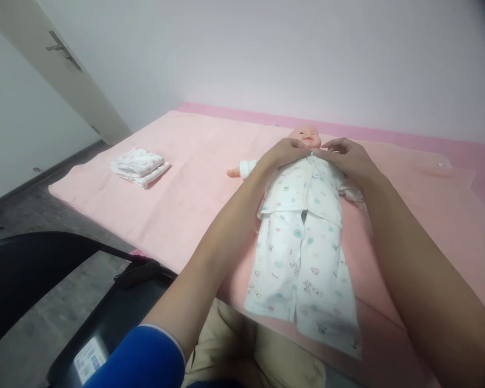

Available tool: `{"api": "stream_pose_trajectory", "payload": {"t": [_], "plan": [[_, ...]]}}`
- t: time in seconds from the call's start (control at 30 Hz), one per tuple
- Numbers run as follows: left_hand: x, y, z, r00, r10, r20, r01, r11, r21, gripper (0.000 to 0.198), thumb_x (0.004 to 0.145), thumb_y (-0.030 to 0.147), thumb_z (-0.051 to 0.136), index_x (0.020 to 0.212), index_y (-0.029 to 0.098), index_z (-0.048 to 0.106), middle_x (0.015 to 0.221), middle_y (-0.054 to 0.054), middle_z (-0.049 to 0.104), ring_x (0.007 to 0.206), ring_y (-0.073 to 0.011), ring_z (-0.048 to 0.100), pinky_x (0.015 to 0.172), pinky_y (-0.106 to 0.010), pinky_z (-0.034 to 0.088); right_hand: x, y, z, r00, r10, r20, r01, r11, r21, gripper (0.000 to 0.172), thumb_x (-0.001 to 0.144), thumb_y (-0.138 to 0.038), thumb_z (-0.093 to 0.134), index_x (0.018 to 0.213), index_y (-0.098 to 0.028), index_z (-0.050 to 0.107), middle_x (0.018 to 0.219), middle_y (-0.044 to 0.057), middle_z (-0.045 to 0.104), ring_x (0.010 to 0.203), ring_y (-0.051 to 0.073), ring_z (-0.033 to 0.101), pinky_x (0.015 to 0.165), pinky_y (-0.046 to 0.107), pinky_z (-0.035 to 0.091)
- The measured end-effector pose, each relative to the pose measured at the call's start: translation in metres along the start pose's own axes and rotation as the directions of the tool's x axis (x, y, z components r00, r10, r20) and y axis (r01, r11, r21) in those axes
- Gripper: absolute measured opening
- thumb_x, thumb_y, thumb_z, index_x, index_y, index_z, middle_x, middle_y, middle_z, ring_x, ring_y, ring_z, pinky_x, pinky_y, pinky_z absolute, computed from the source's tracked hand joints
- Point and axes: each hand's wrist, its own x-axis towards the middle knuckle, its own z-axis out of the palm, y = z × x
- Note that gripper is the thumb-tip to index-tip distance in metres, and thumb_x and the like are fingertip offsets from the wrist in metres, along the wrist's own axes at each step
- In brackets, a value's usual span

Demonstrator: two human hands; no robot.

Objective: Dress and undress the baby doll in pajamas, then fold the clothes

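Observation:
A baby doll (306,134) lies on its back on the pink cloth, its head toward the wall. It wears a white printed shirt (286,191) with long sleeves, closed down the front. White printed trousers (277,264) cover its legs and reach the table's near edge. At the neckline, my left hand (289,151) pinches the collar from the left. My right hand (347,155) has its thumb and fingers at the same collar from the right, close under the chin. The fingertips meet around a small fastening, which they partly hide.
A folded stack of white printed cloth (139,166) rests on the left of the pink cloth (202,161). Black chairs (141,296) stand at the table's near left. A white wall (307,64) runs behind the table, with a door handle (62,49) at far left.

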Motion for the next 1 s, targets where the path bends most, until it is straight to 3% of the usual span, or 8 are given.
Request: {"api": "stream_pose_trajectory", "payload": {"t": [0.27, 0.5, 0.77, 1.0], "plan": [[-0.005, -0.001, -0.001, 0.997, 0.072, 0.009, -0.072, 0.997, -0.013, 0.033, 0.084, 0.054, 0.077, 0.1, 0.025, 0.073, 0.115, -0.008, 0.076, 0.116, -0.0339, 0.069, 0.11, -0.047, 0.05, -0.005, -0.01, -0.003, 0.992, -0.07, 0.104, 0.092, 0.971, -0.222, 0.033, 0.085, -0.058, 0.086, 0.102, -0.031, 0.079, 0.108, 0.006, 0.074, 0.103, 0.032, 0.068, 0.1, 0.051, 0.054], [-0.001, -0.006, -0.006, 0.998, 0.034, 0.048, -0.035, 0.999, 0.018, 0.044, 0.079, 0.06, 0.079, 0.105, 0.025, 0.073, 0.121, -0.011, 0.075, 0.119, -0.0348, 0.067, 0.111, -0.047, 0.048, -0.004, -0.014, 0.002, 0.999, 0.025, 0.033, -0.016, 0.968, -0.251, 0.032, 0.085, -0.056, 0.086, 0.102, -0.029, 0.081, 0.112, 0.008, 0.075, 0.101, 0.03, 0.068, 0.095, 0.049, 0.057], [0.008, -0.01, -0.009, 0.992, 0.073, 0.098, -0.074, 0.997, 0.006, 0.03, 0.082, 0.05, 0.077, 0.095, 0.024, 0.076, 0.106, -0.009, 0.078, 0.114, -0.0313, 0.069, 0.109, -0.044, 0.05, -0.004, -0.011, 0.003, 0.999, 0.023, 0.034, -0.016, 0.982, -0.191, 0.039, 0.074, -0.06, 0.093, 0.096, -0.03, 0.083, 0.104, 0.008, 0.077, 0.096, 0.031, 0.068, 0.089, 0.05, 0.06], [0.006, -0.008, -0.007, 0.995, 0.071, 0.064, -0.073, 0.997, 0.019, 0.038, 0.081, 0.053, 0.076, 0.106, 0.024, 0.076, 0.121, -0.011, 0.076, 0.12, -0.0314, 0.067, 0.111, -0.043, 0.049, -0.006, -0.014, 0.004, 0.999, 0.038, 0.019, -0.034, 0.984, -0.172, 0.044, 0.071, -0.066, 0.093, 0.094, -0.03, 0.083, 0.102, 0.008, 0.077, 0.098, 0.033, 0.069, 0.091, 0.051, 0.06]]}}
